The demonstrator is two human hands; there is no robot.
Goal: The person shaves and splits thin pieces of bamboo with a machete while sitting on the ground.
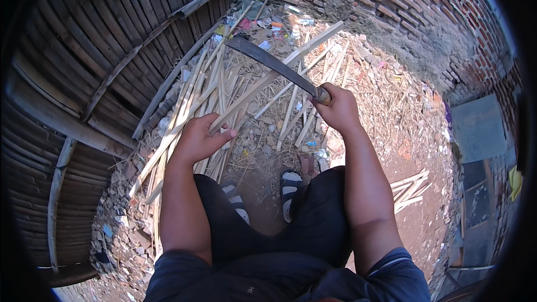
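My right hand (339,111) is closed round the wooden handle of a machete (272,62). Its long dark blade points up and to the left, its hooked tip at the far end. The blade crosses over a pale split bamboo strip (302,50); whether they touch I cannot tell. That strip slants from my left hand up to the far right. My left hand (204,137) grips its near end, with the thumb held out to the side. Below the strip, more bamboo strips (291,114) lie scattered on the ground.
A bamboo-slat wall (106,39) rises on the left, and long strips (176,128) lie along its foot. A brick wall (403,8) stands at the back and right. Rubble and litter cover the ground. Cut pieces (411,190) lie at the right. My sandalled feet (290,184) are below.
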